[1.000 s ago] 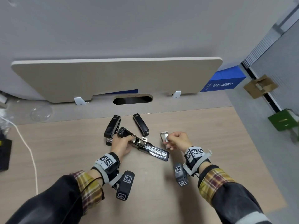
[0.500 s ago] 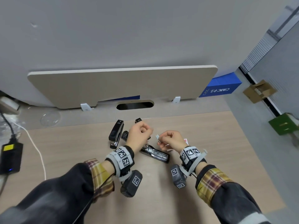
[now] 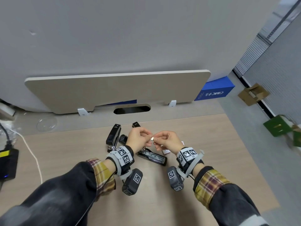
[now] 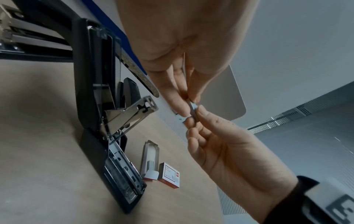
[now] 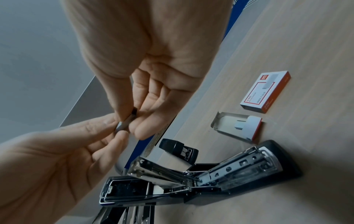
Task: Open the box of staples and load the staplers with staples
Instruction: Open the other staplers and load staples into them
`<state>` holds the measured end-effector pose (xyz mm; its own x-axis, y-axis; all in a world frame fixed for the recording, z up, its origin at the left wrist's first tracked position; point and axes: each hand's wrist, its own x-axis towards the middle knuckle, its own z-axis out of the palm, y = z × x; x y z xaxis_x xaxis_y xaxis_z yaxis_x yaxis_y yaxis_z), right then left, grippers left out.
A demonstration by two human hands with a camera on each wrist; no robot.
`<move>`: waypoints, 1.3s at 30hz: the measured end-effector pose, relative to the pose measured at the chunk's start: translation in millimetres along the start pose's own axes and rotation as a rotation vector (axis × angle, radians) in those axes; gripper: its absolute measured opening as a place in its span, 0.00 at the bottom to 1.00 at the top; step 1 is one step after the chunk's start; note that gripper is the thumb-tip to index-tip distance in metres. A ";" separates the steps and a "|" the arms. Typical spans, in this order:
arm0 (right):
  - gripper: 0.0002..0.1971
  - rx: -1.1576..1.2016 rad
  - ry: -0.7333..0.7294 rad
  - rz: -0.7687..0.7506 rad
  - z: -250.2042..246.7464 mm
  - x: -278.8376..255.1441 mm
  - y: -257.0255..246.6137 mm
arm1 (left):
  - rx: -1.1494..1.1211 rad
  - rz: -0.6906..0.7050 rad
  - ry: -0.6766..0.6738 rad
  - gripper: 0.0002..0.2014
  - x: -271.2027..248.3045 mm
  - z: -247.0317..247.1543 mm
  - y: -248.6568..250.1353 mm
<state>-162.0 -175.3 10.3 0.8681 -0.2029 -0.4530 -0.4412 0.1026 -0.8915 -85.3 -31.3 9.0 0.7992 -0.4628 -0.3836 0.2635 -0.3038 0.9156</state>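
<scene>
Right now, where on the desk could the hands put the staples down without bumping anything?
Bare wood lies right of the staple box, toward the desk edge, and left of the closed stapler, up to the white cord. It is crowded under both hands, where the open stapler, box and tray sit close together.

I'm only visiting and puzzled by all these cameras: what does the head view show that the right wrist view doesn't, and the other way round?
Only the head view shows both sleeved arms, the closed black stapler lying left of the hands, and the blue box behind the desk.

Only the right wrist view shows the red-and-white staple box sleeve, its pulled-out tray, and the opened stapler's metal magazine clearly.

Both show the left hand and right hand pinching one strip of staples above the opened stapler.
</scene>
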 end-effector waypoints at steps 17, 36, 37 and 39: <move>0.06 -0.282 0.155 -0.242 30.5 -2.9 0.2 | -0.328 -0.223 -0.120 0.09 -16.1 -14.2 -7.0; 0.06 -0.358 0.180 -0.228 36.7 -8.7 15.8 | -0.311 -0.277 -0.177 0.09 -17.6 -32.4 -14.8; 0.06 -0.295 0.179 -0.213 36.2 -9.4 17.0 | -0.335 -0.286 -0.171 0.09 -17.1 -31.2 -15.7; 0.06 -0.183 0.183 -0.202 34.4 -11.3 17.4 | -0.384 -0.288 -0.156 0.10 -14.5 -27.8 -17.1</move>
<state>-171.6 -137.8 -0.1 0.8946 -0.3742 -0.2442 -0.3118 -0.1312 -0.9411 -86.4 3.7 2.3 0.5827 -0.5330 -0.6135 0.6644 -0.1222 0.7373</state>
